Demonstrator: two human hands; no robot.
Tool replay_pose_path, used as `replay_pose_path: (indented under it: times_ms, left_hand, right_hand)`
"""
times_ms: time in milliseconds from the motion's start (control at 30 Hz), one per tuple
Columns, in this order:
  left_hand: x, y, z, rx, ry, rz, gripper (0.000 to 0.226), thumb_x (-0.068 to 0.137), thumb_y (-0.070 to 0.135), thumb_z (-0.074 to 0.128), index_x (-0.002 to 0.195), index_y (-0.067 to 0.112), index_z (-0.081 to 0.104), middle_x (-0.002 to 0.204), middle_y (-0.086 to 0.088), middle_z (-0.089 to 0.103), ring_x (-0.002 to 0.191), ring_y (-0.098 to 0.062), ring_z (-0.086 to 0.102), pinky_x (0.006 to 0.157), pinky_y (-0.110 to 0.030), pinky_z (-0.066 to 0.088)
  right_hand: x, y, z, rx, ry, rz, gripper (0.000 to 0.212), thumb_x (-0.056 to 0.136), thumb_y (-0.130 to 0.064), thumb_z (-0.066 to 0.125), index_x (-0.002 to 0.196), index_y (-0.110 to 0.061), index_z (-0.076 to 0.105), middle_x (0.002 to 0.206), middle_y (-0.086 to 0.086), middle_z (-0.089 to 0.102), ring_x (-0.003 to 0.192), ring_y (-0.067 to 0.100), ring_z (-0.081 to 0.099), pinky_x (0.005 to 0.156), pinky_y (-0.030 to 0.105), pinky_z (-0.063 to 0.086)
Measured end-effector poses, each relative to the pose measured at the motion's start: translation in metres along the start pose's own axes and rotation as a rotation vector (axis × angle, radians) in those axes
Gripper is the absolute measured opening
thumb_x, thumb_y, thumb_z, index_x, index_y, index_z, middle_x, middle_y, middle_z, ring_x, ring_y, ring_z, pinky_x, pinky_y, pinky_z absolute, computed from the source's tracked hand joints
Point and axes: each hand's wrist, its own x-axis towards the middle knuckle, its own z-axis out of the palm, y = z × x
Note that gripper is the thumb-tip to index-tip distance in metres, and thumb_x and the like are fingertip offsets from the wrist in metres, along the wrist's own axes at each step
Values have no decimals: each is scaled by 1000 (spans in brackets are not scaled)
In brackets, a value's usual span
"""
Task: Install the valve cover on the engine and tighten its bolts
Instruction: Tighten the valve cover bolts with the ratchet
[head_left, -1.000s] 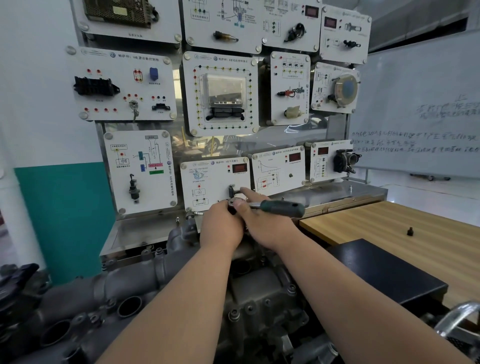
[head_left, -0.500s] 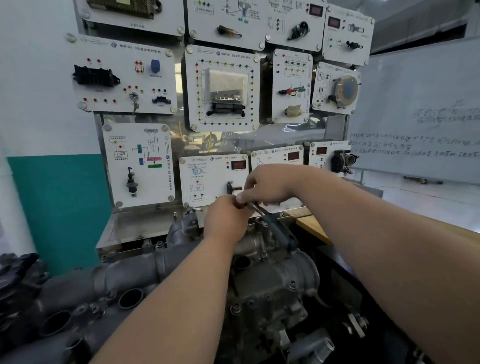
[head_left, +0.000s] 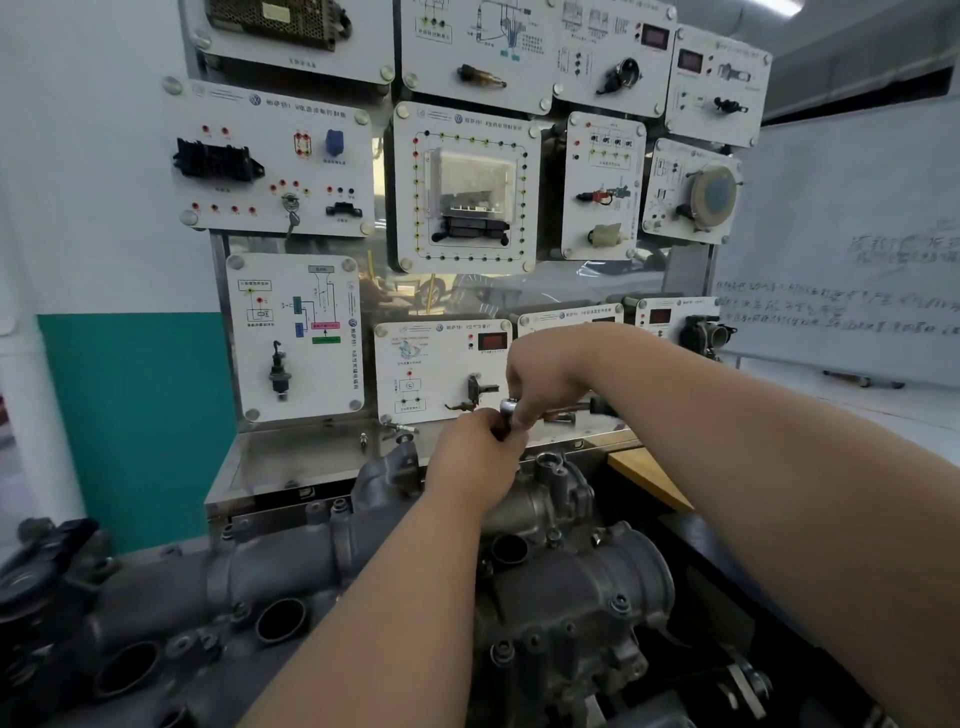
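Note:
A grey cast-metal engine (head_left: 561, 587) fills the lower part of the head view. Over its far top edge, my left hand (head_left: 475, 462) is curled around the shaft below the ratchet's chrome head (head_left: 510, 405). My right hand (head_left: 545, 374) comes in from the right and pinches that head from above. The ratchet's handle runs off to the right behind my right hand, mostly hidden by it and my forearm. The bolt under the tool is hidden by my left hand. I cannot single out the valve cover from the rest of the engine.
A training board of white sensor panels (head_left: 467, 187) stands right behind the engine on a steel shelf (head_left: 291, 467). A wooden table (head_left: 649, 478) lies to the right, a whiteboard (head_left: 857, 249) beyond it. Intake ports (head_left: 280, 618) open at lower left.
My right hand left the green handle and moved up over the ratchet's head. The handle swung from pointing right to down-right, then back toward the right. My left hand stayed on the tool.

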Motion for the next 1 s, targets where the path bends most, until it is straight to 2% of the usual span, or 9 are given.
replay_pose_path:
  times_ms: [67,233,400,500,633,767,867,933,1000]
  left_hand:
    - [0,2,-1,-36,31,-24,14,82,36,63,78,22,63,71,6,63,66,-10,55,50,-23,35]
    - [1,3,-6,-56,107,-87,15,82,20,58,71,12,63,64,-3,61,65,-21,54,50,-26,35]
    - [-2,1,-8,-146,8,-43,25,84,36,65,77,12,69,70,-4,67,72,-23,60,61,-29,44]
    - [-2,1,-8,-115,9,-31,22,84,32,62,72,14,65,63,0,62,65,-19,56,54,-26,39]
    - [-1,4,-9,-92,54,-5,27,80,28,70,60,17,56,54,4,55,51,-8,48,40,-13,32]
    - [1,1,-9,-116,36,-36,18,78,28,73,66,17,64,62,3,63,62,-15,56,56,-24,43]
    - [-1,-2,-10,-140,-22,-16,11,81,27,69,73,20,68,67,3,67,70,-16,60,66,-28,46]
    - [-1,-2,-9,-136,-34,4,5,81,26,67,80,21,68,76,5,69,78,-16,62,68,-28,48]
    - [-1,0,-9,-117,-11,-8,10,79,30,69,78,24,61,73,8,65,73,-12,60,57,-24,41]
  right_hand:
    - [1,-1,0,61,8,37,42,80,-51,68,60,-15,62,53,-5,62,58,18,62,58,29,45]
    - [-2,-20,-3,72,-39,76,41,85,-49,61,66,-12,61,42,-5,61,34,9,58,48,23,43]
    - [-1,-12,-10,-2,-73,1,24,79,-37,74,87,-15,69,77,0,73,77,20,69,71,34,55]
    - [-4,-12,-7,64,-57,-3,27,81,-40,70,79,-13,69,63,-2,72,69,17,71,73,33,57]
    - [-4,-21,-3,164,-121,100,38,87,-43,56,66,-11,59,39,-7,59,47,16,67,57,27,51]
    - [-5,-23,-11,38,-119,30,30,84,-40,67,74,-12,67,66,-2,72,67,15,70,60,27,51]
    - [-4,-19,-15,-98,-66,-11,33,82,-39,72,104,-15,70,101,2,70,94,21,65,74,32,51]
    - [-4,-17,-14,-83,-60,-5,33,83,-38,71,106,-14,71,102,2,71,97,22,65,82,34,53]
    - [-6,-16,-11,-2,-84,25,26,84,-39,67,87,-13,71,80,1,74,83,20,69,82,35,55]
